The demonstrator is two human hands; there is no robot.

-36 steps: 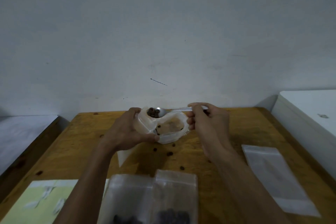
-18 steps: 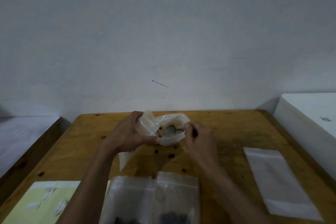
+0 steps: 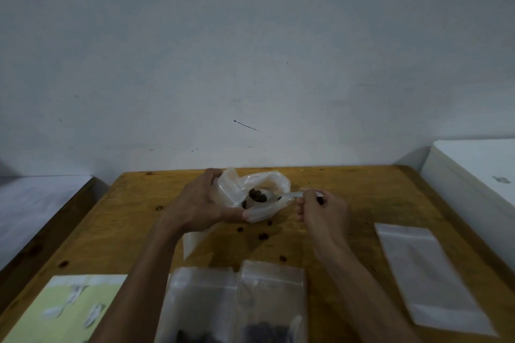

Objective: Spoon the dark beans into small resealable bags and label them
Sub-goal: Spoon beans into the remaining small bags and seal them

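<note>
Beans (image 3: 263,236) dot wooden table (image 3: 348,198); left hand (image 3: 200,203) grips bag (image 3: 262,184), right hand (image 3: 323,209) pinches spoon (image 3: 289,195).

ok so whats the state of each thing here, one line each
source bag: mouth held open
left hand: gripping source bag
right hand: holding spoon
spoon: loaded with beans, inside bag
two front bags: partly filled, flat
right bag: empty, flat
loose beans: spilled on table

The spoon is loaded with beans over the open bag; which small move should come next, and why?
Probably tip the spoon so its beans drop inside the bag: the left hand holds the mouth open, and the right hand has the bowl above it.
</note>
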